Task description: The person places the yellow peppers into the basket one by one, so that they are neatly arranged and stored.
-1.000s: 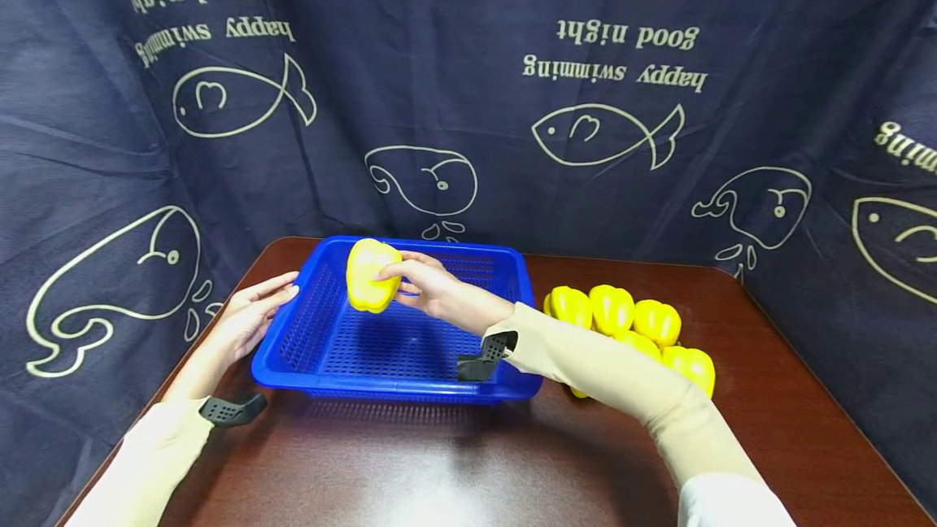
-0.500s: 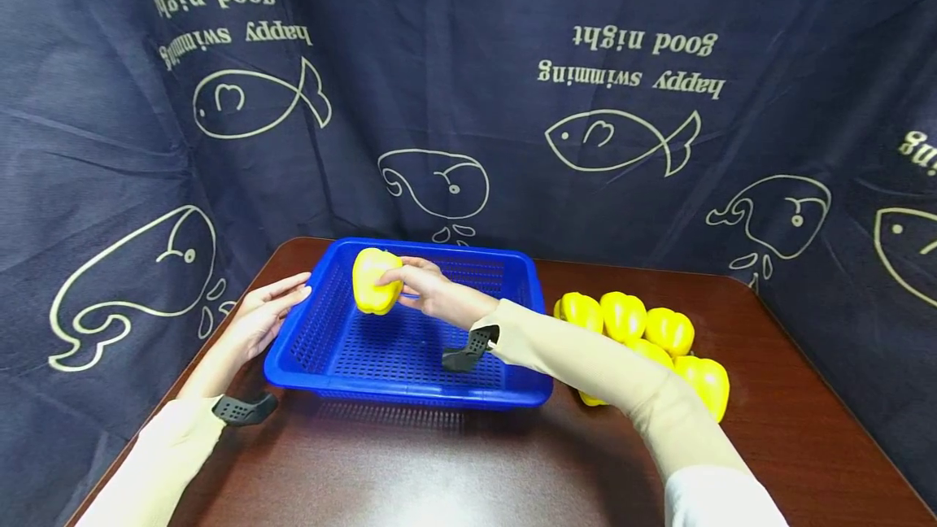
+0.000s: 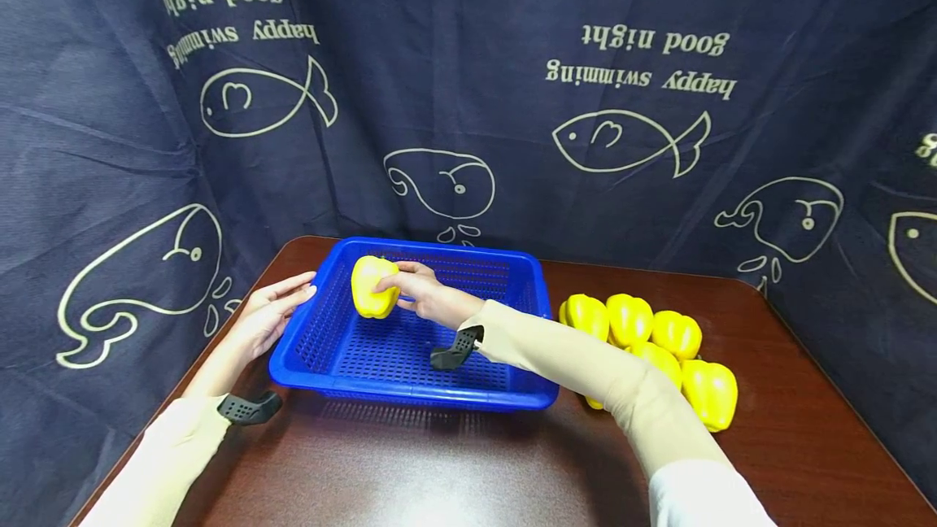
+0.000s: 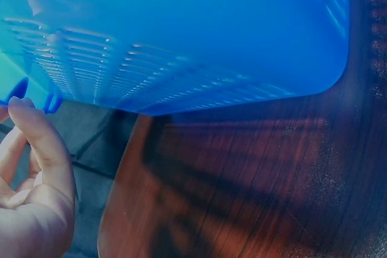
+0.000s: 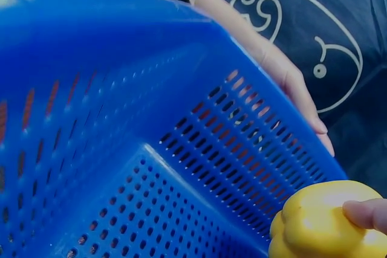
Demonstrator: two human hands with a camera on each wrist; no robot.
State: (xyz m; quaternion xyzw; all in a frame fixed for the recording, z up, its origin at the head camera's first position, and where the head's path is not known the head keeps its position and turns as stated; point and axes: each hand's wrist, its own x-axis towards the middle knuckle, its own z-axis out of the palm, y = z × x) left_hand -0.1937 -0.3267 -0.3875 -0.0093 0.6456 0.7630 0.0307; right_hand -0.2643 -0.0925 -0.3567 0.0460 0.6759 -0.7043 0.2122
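By the right hand (image 3: 423, 289), a lobed yellow pepper (image 3: 369, 289) is pinched over a slotted blue plastic basket (image 3: 410, 394) gripped by the left hand (image 3: 268, 317).

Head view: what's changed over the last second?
The right hand has lowered the yellow pepper further into the blue basket, slightly toward its left side, without letting go. The left hand stays at the basket's left rim; the pile of peppers on the right looks undisturbed.
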